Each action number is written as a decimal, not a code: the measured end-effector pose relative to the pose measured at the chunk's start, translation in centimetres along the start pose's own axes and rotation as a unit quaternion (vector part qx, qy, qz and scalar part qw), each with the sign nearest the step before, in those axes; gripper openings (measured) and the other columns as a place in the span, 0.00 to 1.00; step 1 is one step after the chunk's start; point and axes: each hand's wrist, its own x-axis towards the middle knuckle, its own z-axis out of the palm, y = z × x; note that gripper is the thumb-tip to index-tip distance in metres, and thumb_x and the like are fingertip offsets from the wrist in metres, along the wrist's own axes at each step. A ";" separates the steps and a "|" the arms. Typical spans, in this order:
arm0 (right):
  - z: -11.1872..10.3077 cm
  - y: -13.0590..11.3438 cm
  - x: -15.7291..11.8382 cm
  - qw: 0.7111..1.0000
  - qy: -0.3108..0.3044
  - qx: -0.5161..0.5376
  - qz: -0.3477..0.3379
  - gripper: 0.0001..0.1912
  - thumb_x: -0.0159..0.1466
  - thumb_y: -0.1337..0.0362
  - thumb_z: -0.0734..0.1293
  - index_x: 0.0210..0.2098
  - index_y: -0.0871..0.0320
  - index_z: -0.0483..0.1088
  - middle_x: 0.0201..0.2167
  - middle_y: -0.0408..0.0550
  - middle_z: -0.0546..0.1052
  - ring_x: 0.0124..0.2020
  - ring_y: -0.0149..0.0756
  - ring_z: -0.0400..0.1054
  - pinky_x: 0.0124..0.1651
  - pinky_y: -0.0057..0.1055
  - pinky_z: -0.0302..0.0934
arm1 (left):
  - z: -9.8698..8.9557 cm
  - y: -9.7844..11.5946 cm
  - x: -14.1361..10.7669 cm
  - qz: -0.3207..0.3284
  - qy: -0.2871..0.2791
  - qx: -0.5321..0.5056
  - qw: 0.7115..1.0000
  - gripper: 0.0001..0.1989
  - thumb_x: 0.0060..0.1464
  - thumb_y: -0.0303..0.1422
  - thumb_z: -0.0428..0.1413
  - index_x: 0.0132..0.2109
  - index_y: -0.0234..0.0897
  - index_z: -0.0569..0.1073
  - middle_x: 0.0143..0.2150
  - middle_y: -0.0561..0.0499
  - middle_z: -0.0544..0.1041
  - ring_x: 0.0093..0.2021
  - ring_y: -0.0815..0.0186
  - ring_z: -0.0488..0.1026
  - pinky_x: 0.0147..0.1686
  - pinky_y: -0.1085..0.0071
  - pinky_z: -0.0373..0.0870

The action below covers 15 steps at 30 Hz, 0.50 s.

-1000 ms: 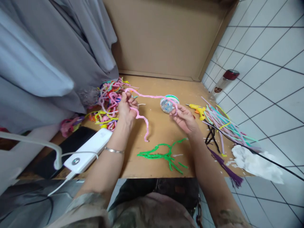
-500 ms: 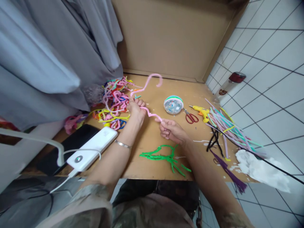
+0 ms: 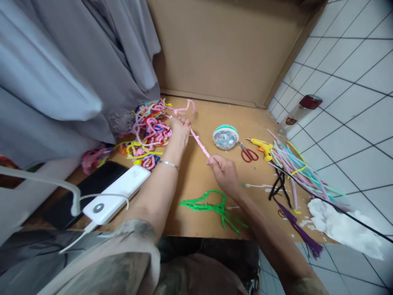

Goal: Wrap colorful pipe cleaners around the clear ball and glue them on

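Observation:
A pink pipe cleaner (image 3: 199,142) runs taut and nearly straight between my hands, above the tabletop. My left hand (image 3: 181,125) is closed round its far part, beside the heap of tangled pipe cleaners (image 3: 152,127). Beyond the left fist a curled pink end sticks out. My right hand (image 3: 223,168) pinches the near end between thumb and fingers. Below the hands lies a green pipe-cleaner shape (image 3: 211,206) with branching ends, flat on the wooden table (image 3: 193,180).
Right of my hands are a round clear container (image 3: 226,137), red-handled scissors (image 3: 249,155), a yellow glue gun (image 3: 262,148) and loose pastel pipe cleaners (image 3: 302,168). A purple tassel (image 3: 302,231) lies near the front edge. At left sit a white power bank (image 3: 118,194) and a black phone-like slab (image 3: 66,205).
The pink pipe cleaner went from wavy to pulled straight. My left hand moved slightly away from me, and the far curled end dropped lower and to the left.

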 end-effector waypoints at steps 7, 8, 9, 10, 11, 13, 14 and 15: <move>0.4 -0.3 -0.6 0.995 0.000 -0.098 -0.022 0.16 0.68 0.60 0.53 0.30 0.56 0.67 0.18 0.40 0.60 0.20 0.31 0.56 0.29 0.29 0.45 | 0.5 -1.7 0.3 -0.012 0.068 -0.018 0.997 0.16 0.65 0.24 0.42 0.27 0.40 0.51 0.18 0.61 0.43 0.15 0.74 0.42 0.17 0.76 0.43; 0.5 -0.4 -0.7 0.994 0.000 -0.107 -0.025 0.17 0.68 0.60 0.53 0.30 0.56 0.67 0.18 0.40 0.61 0.21 0.32 0.57 0.29 0.29 0.46 | 0.6 -1.8 0.3 -0.012 0.067 -0.015 0.998 0.16 0.65 0.25 0.42 0.27 0.39 0.51 0.18 0.61 0.43 0.15 0.73 0.42 0.16 0.76 0.43; 0.5 -0.4 -0.7 0.993 0.000 -0.115 -0.027 0.17 0.69 0.60 0.53 0.30 0.57 0.68 0.19 0.41 0.62 0.21 0.32 0.58 0.30 0.29 0.47 | 0.6 -1.8 0.4 -0.012 0.069 -0.011 0.998 0.17 0.65 0.25 0.42 0.26 0.39 0.51 0.18 0.61 0.43 0.15 0.73 0.42 0.16 0.76 0.43; 0.6 -0.4 -0.8 0.992 -0.001 -0.121 -0.026 0.17 0.69 0.60 0.53 0.31 0.57 0.68 0.19 0.41 0.63 0.22 0.32 0.58 0.30 0.29 0.47 | 0.5 -1.8 0.4 -0.011 0.071 -0.009 0.997 0.17 0.65 0.25 0.41 0.26 0.39 0.51 0.18 0.60 0.43 0.15 0.73 0.42 0.16 0.76 0.42; 0.6 -0.3 -0.8 0.992 -0.004 -0.121 -0.023 0.17 0.69 0.60 0.53 0.32 0.57 0.69 0.19 0.42 0.65 0.22 0.33 0.59 0.30 0.29 0.47 | 0.3 -1.7 0.5 -0.010 0.075 -0.007 0.997 0.17 0.64 0.24 0.40 0.26 0.39 0.50 0.18 0.60 0.43 0.15 0.73 0.41 0.17 0.76 0.42; 0.8 0.1 -0.7 0.994 -0.013 -0.105 -0.014 0.16 0.69 0.61 0.54 0.35 0.57 0.72 0.21 0.44 0.69 0.23 0.33 0.61 0.30 0.29 0.48 | -0.2 -1.2 0.6 -0.006 0.084 -0.002 0.996 0.18 0.64 0.22 0.37 0.25 0.39 0.49 0.18 0.60 0.42 0.15 0.73 0.41 0.17 0.76 0.41; 0.9 0.5 -0.6 0.996 -0.016 -0.087 -0.008 0.16 0.69 0.62 0.54 0.37 0.57 0.72 0.23 0.44 0.71 0.24 0.33 0.61 0.30 0.29 0.49 | -0.6 -0.9 0.6 -0.004 0.089 0.001 0.996 0.18 0.64 0.22 0.37 0.25 0.39 0.49 0.18 0.60 0.42 0.15 0.73 0.40 0.17 0.76 0.41; 1.0 0.9 -0.4 0.998 -0.018 -0.066 -0.002 0.16 0.68 0.62 0.55 0.38 0.57 0.73 0.24 0.44 0.71 0.24 0.33 0.62 0.30 0.29 0.49 | -1.0 -0.4 0.5 0.003 0.093 0.006 0.996 0.19 0.65 0.23 0.37 0.24 0.39 0.49 0.17 0.60 0.42 0.15 0.73 0.41 0.17 0.76 0.41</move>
